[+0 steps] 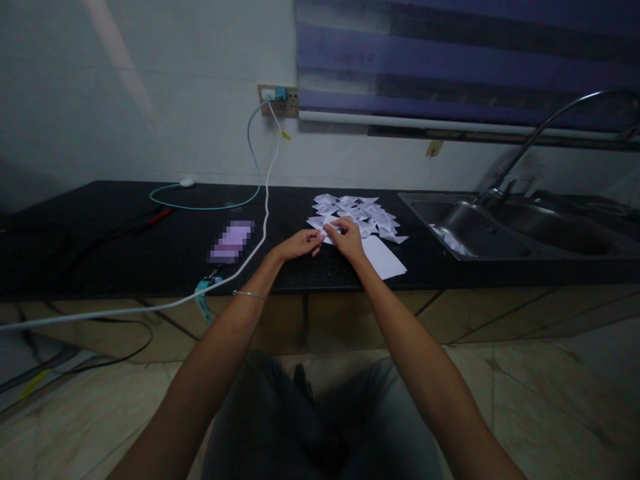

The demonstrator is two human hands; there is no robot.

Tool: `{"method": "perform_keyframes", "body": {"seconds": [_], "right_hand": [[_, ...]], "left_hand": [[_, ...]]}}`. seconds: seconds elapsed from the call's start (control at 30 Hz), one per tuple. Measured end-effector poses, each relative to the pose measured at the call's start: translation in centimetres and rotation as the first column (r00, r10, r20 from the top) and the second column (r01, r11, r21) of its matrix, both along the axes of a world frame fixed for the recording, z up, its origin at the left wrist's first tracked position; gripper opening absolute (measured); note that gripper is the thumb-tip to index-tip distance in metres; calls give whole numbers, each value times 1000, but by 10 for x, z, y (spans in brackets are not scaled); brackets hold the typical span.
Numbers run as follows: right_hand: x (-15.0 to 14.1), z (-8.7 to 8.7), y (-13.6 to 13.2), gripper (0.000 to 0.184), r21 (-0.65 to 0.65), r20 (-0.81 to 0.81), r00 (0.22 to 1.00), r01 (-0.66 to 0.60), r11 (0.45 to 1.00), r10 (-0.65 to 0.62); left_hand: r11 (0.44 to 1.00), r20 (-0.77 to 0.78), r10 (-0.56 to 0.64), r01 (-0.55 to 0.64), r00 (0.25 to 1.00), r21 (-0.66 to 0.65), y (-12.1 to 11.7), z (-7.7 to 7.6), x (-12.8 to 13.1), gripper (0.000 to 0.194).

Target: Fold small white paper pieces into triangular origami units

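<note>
Both of my hands meet over the black countertop, pinching a small piece of folded white paper [327, 227]. My left hand [301, 245] grips its near left side between thumb and fingers. From the right, my right hand [347, 237] holds the same piece with thumb and forefinger, covering part of it. Just behind lie several folded white paper pieces [367, 212], spread in a loose pile. A stack of flat white paper sheets [384, 259] rests beside my right wrist, near the counter's front edge.
A phone with a blurred screen [233, 241] lies left of my hands, with a teal strap [203, 293] near it. A white cable [266, 200] runs from the wall socket [279, 100] across the counter. On the right is a steel sink [455, 253] with a curved faucet [543, 127].
</note>
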State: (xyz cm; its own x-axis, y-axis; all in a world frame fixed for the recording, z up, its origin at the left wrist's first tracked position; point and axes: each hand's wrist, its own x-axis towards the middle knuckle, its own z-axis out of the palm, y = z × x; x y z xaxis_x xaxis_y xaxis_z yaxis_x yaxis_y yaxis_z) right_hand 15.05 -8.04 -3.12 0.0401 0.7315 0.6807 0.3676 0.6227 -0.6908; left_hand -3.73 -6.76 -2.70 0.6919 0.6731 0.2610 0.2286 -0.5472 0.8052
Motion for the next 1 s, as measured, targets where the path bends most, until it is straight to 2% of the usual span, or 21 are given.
{"method": "perform_keyframes", "body": {"seconds": [0.17, 0.33, 0.5, 0.6, 0.8, 1.0], "right_hand": [[0, -1, 1, 35, -3, 3, 1000, 12, 1000, -12], [0, -3, 3, 35, -15, 22, 999, 41, 999, -40], [-1, -2, 3, 35, -1, 0, 999, 42, 999, -42], [-1, -1, 1, 35, -9, -5, 1000, 24, 1000, -24], [-1, 0, 0, 34, 19, -10, 1000, -6, 1000, 6], [1, -2, 1, 30, 47, -10, 1000, -5, 999, 5]], "left_hand": [[1000, -16, 0, 0, 1000, 2, -2, 2, 0, 55], [999, -37, 48, -48, 998, -12, -3, 2, 2, 61], [991, 25, 53, -50, 998, -128, -3, 4, 3, 60], [979, 80, 65, -48, 995, -199, -2, 8, 2, 57], [970, 178, 96, -52, 979, -236, -3, 11, -1, 39], [987, 140, 60, -38, 988, -158, -10, 14, -1, 33]]}}
